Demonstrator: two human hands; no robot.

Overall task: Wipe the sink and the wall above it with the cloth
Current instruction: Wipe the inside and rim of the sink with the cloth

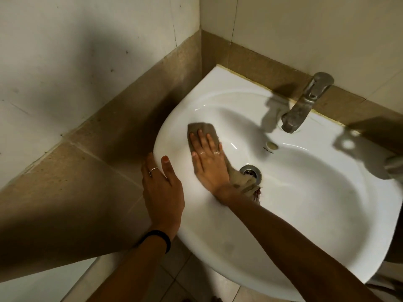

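A white ceramic sink (305, 192) is fixed in the corner of two tiled walls. My right hand (208, 162) lies flat, fingers spread, on a brown cloth (201, 128) and presses it against the basin's left inner slope. The cloth's frayed tail trails past my wrist to the metal drain (250, 171). My left hand (162, 188) grips the sink's left rim, thumb on top, fingers hidden under the edge. The wall above the sink (316, 29) is pale tile with a brown band along its foot.
A dull metal tap (305, 103) stands at the back of the sink, spout over the basin. The left wall (65, 73) meets the back wall right at the sink's far corner. Floor tiles (185, 280) show below the basin.
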